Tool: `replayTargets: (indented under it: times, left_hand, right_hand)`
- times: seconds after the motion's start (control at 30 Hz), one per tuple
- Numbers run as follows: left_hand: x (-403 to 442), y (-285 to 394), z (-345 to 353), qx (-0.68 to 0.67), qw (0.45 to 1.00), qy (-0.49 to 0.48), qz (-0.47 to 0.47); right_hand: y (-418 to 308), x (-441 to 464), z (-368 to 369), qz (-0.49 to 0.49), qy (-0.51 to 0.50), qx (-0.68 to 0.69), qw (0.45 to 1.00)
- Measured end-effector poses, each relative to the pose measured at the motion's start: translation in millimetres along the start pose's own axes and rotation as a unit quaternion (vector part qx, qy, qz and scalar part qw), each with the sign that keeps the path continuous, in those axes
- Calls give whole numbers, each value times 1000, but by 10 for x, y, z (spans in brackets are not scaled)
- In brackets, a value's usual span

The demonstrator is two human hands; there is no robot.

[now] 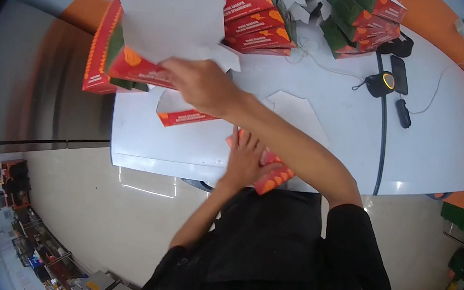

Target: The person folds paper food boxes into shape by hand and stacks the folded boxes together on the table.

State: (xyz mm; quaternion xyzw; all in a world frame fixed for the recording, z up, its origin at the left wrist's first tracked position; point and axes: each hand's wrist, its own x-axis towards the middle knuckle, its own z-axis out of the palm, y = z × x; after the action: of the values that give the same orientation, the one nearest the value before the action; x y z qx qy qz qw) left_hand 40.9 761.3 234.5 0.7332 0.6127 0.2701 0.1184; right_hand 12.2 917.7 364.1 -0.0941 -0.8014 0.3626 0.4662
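Note:
My right hand (207, 86), at the end of an arm crossing leftward over the table, is closed on the edge of a red carton (145, 68). That carton's large white flap (171, 9) stands up and is blurred by motion. Below it sits an open carton (187, 117) with a red printed side and white inside. Near the table's front edge, my left hand (244, 161) lies on another red carton (276, 178) with orange prints, fingers spread and thumb apart. A white flap (299, 113) extends behind that carton, partly hidden by my right forearm.
Red and green cartons (258, 21) are stacked at the back, with a second stack (361, 24) to the right. At the left edge stands another red carton (100, 58). A black and yellow device (380, 84), a phone-like black object (399, 75) and cables lie on the table's right.

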Motion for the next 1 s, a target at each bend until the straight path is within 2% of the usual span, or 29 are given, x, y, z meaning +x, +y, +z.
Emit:
replayTargets:
  times: [0.1,0.13,0.23,0.3,0.37,0.43,0.5,0.57,0.7,0.9,1.0]
  left_hand:
    - [151,-333,-133,1,994,-104,44]
    - [194,-409,-163,3,992,-105,65]
    - [332,-569,-231,-1,986,-111,121]
    - [405,-631,-275,-19,981,-122,149]
    - [423,-586,-296,-19,983,-135,123]
    - [422,-493,-266,11,989,-121,89]
    - [377,-254,-205,38,993,-103,34]
    - [347,1,-102,60,994,-85,-38]
    - [293,115,129,151,983,-88,-48]
    - [268,61,152,175,980,-77,-46]
    - [278,86,117,178,978,-97,-38]
  right_hand:
    - [-376,-290,-873,14,113,47,992]
    - [-380,-512,-1066,24,172,116,978]
    - [-557,-1206,-1767,154,274,-66,947]
    - [-462,-1472,-1866,230,275,-90,929]
    - [-482,-1872,-1996,416,106,-167,888]
    - [-359,-2205,-1765,468,5,-205,860]
    - [-214,-2477,-1435,477,-36,-195,856]
    - [-141,-2564,-1155,463,-27,-180,868]
    - [-55,-2514,-869,458,21,-153,875]
    - [-93,-2477,-873,528,117,89,836]
    - [55,-2669,-967,534,117,219,808]
